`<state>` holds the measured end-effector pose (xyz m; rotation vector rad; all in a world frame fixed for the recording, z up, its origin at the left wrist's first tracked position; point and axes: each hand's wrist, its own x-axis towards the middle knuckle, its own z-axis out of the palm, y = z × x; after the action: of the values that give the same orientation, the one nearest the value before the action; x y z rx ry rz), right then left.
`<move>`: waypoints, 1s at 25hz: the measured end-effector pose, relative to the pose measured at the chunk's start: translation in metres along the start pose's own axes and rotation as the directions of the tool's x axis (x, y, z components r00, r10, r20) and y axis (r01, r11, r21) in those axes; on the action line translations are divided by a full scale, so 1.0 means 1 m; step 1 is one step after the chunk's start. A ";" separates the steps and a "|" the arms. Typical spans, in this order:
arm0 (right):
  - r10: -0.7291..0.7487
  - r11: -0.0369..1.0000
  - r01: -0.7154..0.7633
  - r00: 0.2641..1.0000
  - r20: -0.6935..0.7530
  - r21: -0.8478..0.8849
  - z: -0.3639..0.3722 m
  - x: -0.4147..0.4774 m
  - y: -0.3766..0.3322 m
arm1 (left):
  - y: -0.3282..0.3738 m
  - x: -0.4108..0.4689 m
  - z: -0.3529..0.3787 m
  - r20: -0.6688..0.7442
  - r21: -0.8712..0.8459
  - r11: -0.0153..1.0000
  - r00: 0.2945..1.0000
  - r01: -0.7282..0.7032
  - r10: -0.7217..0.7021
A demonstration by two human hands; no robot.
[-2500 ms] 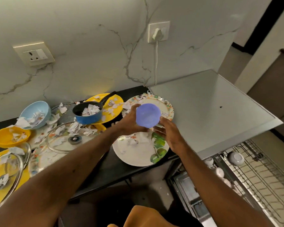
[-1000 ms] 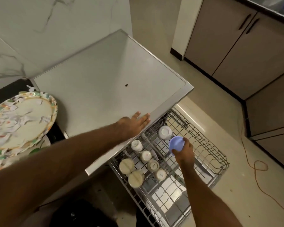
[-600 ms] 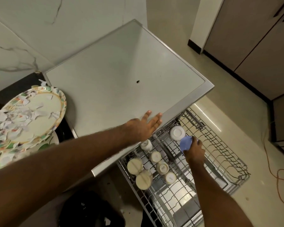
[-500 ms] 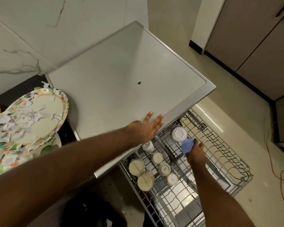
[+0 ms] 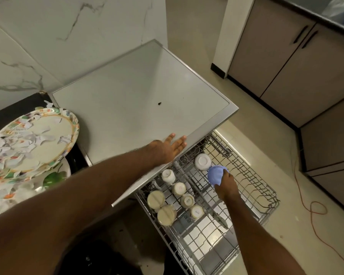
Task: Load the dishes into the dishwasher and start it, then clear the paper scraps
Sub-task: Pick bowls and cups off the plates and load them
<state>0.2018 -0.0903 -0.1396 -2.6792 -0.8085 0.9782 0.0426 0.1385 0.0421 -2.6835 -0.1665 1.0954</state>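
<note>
Right hand grips the blue bowl over the rack, lower right; its fingers are hidden. Left hand lies flat, fingers straight, on the surface.

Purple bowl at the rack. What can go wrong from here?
1. The purple bowl in the right hand sits close beside the upturned white bowl; lowering it may knock them together.
2. The floral plate lies tilted on another plate, covered in paper scraps; a bump could spill them.
3. The orange cord loops on the floor near the rack: possible trip.
</note>
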 end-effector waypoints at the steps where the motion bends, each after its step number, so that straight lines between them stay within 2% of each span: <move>1: -0.064 0.998 0.065 0.996 -0.058 0.017 -0.005 -0.009 -0.007 | 0.000 -0.004 -0.002 0.007 -0.029 1.000 1.000 0.010 -0.010; 5: -0.165 0.983 0.182 0.948 -0.272 0.037 -0.031 -0.050 -0.061 | 0.005 -0.032 0.000 -0.066 -0.077 0.997 0.998 0.019 -0.024; 8: -0.344 0.929 0.368 0.816 -0.464 -0.042 -0.039 -0.075 -0.108 | 0.003 -0.051 0.020 -0.133 -0.182 0.983 0.989 0.033 -0.058; 10: -0.458 0.871 0.482 0.733 -0.503 -0.090 -0.038 -0.087 -0.144 | -0.002 -0.068 0.035 -0.169 -0.297 0.951 0.976 0.081 -0.136; 14: -0.665 0.736 0.638 0.622 -0.413 -0.225 -0.024 -0.108 -0.221 | -0.022 -0.117 0.072 -0.213 -0.450 0.873 0.927 0.189 -0.310; 19: -0.842 0.532 0.810 0.475 -0.254 -0.248 0.018 -0.151 -0.329 | -0.064 -0.205 0.143 -0.252 -0.537 0.781 0.823 0.318 -0.509; 21: -0.894 0.443 0.871 0.409 -0.183 -0.213 0.039 -0.172 -0.372 | -0.077 -0.250 0.176 -0.234 -0.612 0.699 0.761 0.369 -0.606; 25: -0.954 0.298 0.939 0.292 -0.061 -0.171 0.094 -0.224 -0.463 | -0.096 -0.349 0.261 -0.090 -0.706 0.490 0.621 0.512 -0.779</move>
<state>-0.2006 0.1732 0.0660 -1.6182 -2.0781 0.3547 -0.3906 0.2094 0.1220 -2.7914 -1.6153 0.2036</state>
